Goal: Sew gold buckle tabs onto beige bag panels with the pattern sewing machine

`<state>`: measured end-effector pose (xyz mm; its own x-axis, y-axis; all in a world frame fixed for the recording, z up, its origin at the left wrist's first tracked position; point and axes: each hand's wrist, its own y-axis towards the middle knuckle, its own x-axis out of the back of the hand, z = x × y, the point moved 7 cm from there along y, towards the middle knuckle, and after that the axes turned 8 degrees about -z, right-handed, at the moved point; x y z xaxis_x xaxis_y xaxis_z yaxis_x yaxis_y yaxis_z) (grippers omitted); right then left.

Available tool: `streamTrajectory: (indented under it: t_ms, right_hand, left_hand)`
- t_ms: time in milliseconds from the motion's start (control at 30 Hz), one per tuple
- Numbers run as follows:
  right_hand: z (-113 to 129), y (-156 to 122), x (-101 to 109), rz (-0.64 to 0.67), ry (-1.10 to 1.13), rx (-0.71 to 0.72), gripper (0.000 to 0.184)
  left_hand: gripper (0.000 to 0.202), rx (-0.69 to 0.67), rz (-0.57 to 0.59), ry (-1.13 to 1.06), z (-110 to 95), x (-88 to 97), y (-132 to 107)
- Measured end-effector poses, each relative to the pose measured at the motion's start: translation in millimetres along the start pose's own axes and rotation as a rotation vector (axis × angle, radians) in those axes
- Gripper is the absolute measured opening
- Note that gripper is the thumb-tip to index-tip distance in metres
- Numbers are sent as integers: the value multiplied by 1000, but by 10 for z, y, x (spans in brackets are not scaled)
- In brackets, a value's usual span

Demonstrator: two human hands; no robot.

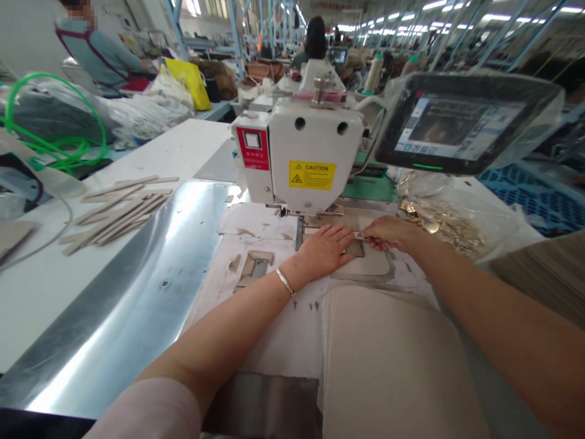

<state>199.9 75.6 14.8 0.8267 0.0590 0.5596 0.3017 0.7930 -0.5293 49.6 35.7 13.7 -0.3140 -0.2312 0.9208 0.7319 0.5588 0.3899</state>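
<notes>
My left hand (325,247) lies flat, fingers spread, on a beige fabric piece (370,263) set in a template just under the head of a white sewing machine (301,155). A silver bangle sits on that wrist. My right hand (386,233) pinches a small narrow strip (360,236) at the piece's top edge, right beside my left fingertips. The needle area is partly hidden behind both hands.
A stack of beige panels (393,360) lies in front of me. Beige strips (116,210) are spread at left on the white table, by a shiny metal plate (150,274). A plastic-wrapped touchscreen (461,122) hangs at right above a bag of gold hardware (450,228). Other people work at the back.
</notes>
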Motion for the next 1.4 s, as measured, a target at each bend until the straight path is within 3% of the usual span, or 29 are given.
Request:
streamTrajectory:
  t_ms: [133,400,700,867,1067,1400]
  right_hand:
    - [1,-22,-10,-14,32,-16,28]
    - [-53,-95,30,-17,106,65,27]
    - [-180,7,45,-45,63,78,18]
    - [-177,-14,35,-51,64,88,16]
    - [-169,-36,22,-80,72,95,17]
    - [-194,31,34,-51,74,70,12]
  left_hand:
    - [48,-109,-25,-34,-120,-14,37]
    - [42,15,-57,-67,-195,40,118]
    - [43,237,-54,51,177,325,-396]
    - [34,300,-59,55,178,353,-467]
    - [33,539,-77,113,345,447,-619]
    - [42,507,-26,136,489,475,-692]
